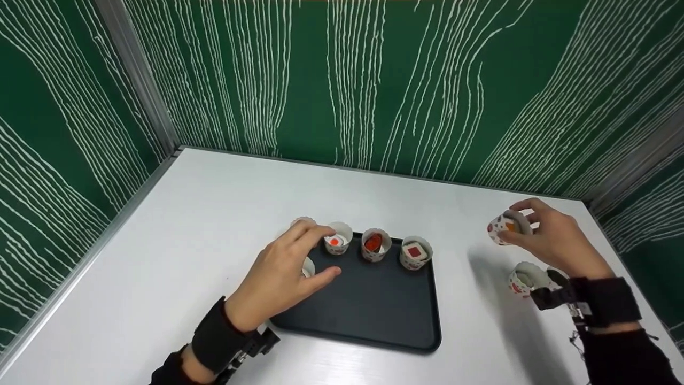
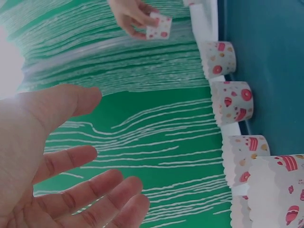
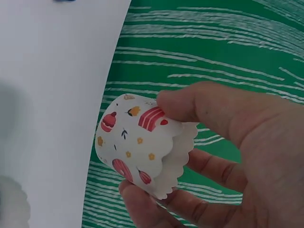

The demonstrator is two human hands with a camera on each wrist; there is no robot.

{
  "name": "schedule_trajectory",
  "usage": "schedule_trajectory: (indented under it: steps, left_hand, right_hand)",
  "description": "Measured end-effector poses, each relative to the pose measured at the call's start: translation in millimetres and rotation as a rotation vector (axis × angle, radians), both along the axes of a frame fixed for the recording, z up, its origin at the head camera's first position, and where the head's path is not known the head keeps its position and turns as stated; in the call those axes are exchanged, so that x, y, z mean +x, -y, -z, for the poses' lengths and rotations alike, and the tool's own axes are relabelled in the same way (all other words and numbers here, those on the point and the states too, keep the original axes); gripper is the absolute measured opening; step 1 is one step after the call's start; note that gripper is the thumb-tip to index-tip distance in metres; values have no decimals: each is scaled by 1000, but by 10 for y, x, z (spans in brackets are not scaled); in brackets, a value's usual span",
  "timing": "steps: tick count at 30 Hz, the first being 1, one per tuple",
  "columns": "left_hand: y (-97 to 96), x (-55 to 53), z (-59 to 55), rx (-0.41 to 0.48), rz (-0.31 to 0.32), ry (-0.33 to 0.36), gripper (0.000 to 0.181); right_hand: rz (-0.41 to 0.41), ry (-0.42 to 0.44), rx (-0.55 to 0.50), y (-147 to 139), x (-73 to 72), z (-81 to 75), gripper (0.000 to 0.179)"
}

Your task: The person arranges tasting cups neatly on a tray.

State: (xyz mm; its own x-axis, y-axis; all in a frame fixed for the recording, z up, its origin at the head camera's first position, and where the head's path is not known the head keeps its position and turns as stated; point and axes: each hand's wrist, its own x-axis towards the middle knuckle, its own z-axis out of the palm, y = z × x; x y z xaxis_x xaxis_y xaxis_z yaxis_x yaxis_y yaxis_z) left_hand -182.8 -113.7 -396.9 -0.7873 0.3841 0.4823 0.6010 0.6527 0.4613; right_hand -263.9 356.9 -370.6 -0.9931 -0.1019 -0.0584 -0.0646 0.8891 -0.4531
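My right hand [image 1: 556,235] holds a paper baking cup [image 3: 137,142] by its side, thumb on one side and fingers on the other. The cup is raised above the table, and something orange shows inside it in the head view. My left hand [image 1: 283,272] hovers over the left part of a dark tray [image 1: 368,305], fingers spread and nothing between them. Along the tray's far edge stand a cup with a white and orange piece [image 1: 337,238], a cup with a red piece [image 1: 375,245] and a cup with a red-square piece [image 1: 416,253]. Other cups are partly hidden behind the left hand.
Below the right hand, a printed cup [image 1: 526,279] stands on the white table [image 1: 224,214], with another cup [image 1: 557,276] partly hidden by the wrist strap. Green panels with white lines [image 1: 352,80] close off the back and sides.
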Motion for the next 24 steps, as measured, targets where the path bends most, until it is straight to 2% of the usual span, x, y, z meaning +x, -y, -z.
schedule_trajectory:
  steps: [14, 24]
  left_hand:
    - [-35, 6, 16, -5, 15, 8, 57]
    - [-87, -13, 71, -28, 33, 13, 58]
  right_hand:
    - [-51, -69, -124, 479, 202, -38, 68]
    - [-102, -118, -228, 810, 275, 37, 62]
